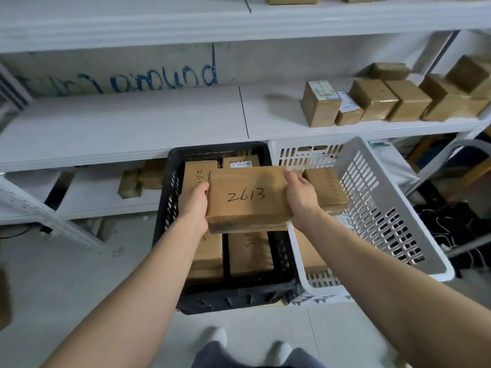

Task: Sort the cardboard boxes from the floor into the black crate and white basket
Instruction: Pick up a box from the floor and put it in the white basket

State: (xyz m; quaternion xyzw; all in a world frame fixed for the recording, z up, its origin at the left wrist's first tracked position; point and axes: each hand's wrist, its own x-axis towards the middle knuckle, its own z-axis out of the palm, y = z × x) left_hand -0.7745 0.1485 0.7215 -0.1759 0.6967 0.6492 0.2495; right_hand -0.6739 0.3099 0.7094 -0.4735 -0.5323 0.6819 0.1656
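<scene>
Cardboard box (248, 199): flat, brown, marked "2613" in black pen; held level in the air above the black crate, over its right side.
Black crate (170, 181): slotted plastic, on the floor, several brown boxes inside.
White basket (372, 197): slotted plastic, touching the crate's right side, brown boxes inside.

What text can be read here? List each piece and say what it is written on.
"2613": handwritten on the held box, between left hand and right hand.
"around": blue scrawl on the shelf's back panel; letters before it unclear.
Marker on the boxes in the black crate: illegible.
Printed labels on the shelf boxes: too small.
</scene>
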